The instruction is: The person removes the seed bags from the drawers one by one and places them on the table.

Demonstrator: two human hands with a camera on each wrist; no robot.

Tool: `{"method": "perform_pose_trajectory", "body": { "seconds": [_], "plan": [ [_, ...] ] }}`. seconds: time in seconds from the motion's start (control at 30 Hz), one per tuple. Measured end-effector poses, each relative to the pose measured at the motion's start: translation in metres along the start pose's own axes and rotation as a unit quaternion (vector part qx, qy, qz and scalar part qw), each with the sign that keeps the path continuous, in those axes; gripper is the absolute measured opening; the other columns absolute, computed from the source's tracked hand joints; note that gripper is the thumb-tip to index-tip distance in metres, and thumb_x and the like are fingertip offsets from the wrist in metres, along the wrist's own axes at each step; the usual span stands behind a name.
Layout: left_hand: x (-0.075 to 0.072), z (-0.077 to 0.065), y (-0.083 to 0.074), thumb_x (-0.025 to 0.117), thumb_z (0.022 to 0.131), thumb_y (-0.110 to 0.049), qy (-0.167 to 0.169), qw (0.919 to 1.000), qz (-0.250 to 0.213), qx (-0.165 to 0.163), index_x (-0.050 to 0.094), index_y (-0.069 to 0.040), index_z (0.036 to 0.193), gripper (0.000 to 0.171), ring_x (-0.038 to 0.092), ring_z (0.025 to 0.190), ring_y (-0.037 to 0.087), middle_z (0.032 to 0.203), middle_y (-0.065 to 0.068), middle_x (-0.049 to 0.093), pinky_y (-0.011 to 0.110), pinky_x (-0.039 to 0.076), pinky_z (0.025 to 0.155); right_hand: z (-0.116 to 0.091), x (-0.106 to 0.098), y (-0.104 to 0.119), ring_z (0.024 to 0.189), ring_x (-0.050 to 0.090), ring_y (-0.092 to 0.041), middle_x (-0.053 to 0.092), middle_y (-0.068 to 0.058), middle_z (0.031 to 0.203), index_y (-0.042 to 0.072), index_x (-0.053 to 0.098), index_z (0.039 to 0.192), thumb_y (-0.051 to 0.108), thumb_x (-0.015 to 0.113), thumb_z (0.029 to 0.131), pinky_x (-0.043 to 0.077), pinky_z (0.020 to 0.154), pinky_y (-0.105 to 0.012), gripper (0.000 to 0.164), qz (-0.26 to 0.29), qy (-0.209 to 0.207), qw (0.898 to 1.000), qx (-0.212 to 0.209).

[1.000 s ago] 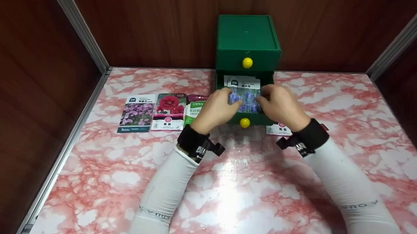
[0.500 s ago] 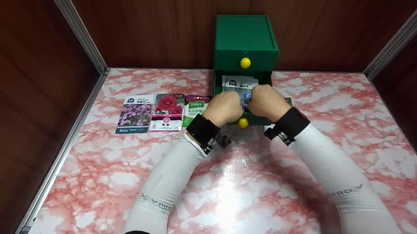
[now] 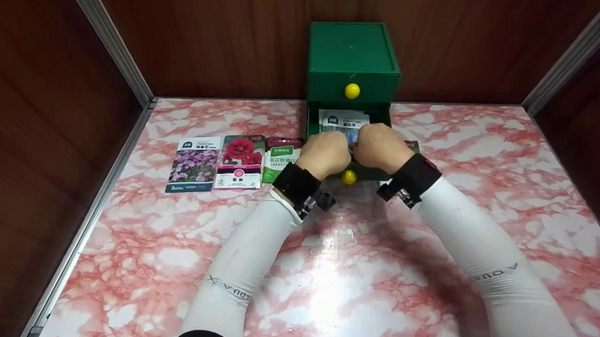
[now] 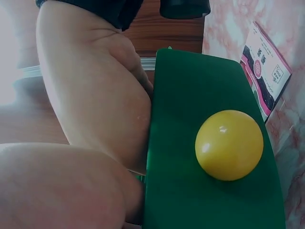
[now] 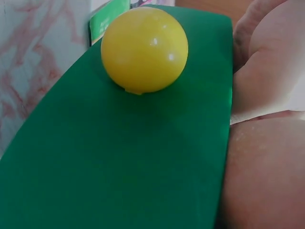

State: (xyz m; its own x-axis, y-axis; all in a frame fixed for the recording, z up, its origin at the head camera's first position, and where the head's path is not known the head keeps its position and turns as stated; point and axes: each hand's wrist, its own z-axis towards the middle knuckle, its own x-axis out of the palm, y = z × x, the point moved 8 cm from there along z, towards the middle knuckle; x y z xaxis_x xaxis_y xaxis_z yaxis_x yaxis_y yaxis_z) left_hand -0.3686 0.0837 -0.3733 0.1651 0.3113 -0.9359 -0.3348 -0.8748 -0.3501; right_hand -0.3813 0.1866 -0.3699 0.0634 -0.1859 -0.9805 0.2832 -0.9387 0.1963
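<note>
Both hands reach over the front panel (image 4: 186, 191) of a pulled-out lower drawer in a small green drawer box (image 3: 352, 47). Inside the drawer lie seed packets (image 3: 347, 118), white at the top, the front one with blue-purple flowers. My left hand (image 3: 326, 153) and my right hand (image 3: 381, 146) are close together over the packets' lower part, knuckles bent. The drawer front and the hands themselves hide the fingertips in every view, so their hold on a packet is unclear. A yellow knob (image 3: 348, 177) sticks out below the hands.
Left of the box lie a purple-flower packet (image 3: 193, 165), a red-flower packet (image 3: 239, 162) and a green packet (image 3: 281, 162). Another packet (image 3: 413, 145) shows partly beside the right hand. The upper drawer, with its yellow knob (image 3: 352, 91), is closed. Wooden panels surround the marbled table.
My hands have moved from the sides of the flower packet inward until they nearly meet, covering its lower part. Over the last half second they have barely shifted.
</note>
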Motion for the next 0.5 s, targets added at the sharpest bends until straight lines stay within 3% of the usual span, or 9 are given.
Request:
{"method": "perform_pose_trajectory", "body": {
  "seconds": [0.17, 0.5],
  "plan": [
    [-0.0005, 0.0019, 0.0015, 0.06, 0.108, -0.015, -0.004, 0.9999, -0.01, -0.005, 0.079, -0.006, 0.11, 0.021, 0.072, 0.108, 0.029, 0.129, 0.013, 0.076, 0.044, 0.059, 0.099, 0.0015, -0.0001, -0.0004, 0.081, 0.072, -0.048, 0.064, -0.025, 0.078, -0.002, 0.063, 0.075, 0.01, 0.061, 0.102, 0.062, 0.078, -0.062, 0.029, 0.004, -0.008, 1.0, -0.001],
    [-0.0035, 0.0024, 0.0035, 0.062, 0.108, -0.016, -0.008, 0.9996, -0.014, -0.023, 0.078, -0.009, 0.115, 0.019, 0.07, 0.107, 0.027, 0.128, 0.009, 0.075, 0.045, 0.06, 0.095, -0.0007, -0.0066, -0.0049, 0.081, 0.072, -0.047, 0.07, -0.031, 0.086, -0.006, 0.068, 0.084, 0.009, 0.064, 0.098, 0.06, 0.076, -0.062, 0.021, 0.041, -0.038, 0.998, 0.01]
  ]
}}
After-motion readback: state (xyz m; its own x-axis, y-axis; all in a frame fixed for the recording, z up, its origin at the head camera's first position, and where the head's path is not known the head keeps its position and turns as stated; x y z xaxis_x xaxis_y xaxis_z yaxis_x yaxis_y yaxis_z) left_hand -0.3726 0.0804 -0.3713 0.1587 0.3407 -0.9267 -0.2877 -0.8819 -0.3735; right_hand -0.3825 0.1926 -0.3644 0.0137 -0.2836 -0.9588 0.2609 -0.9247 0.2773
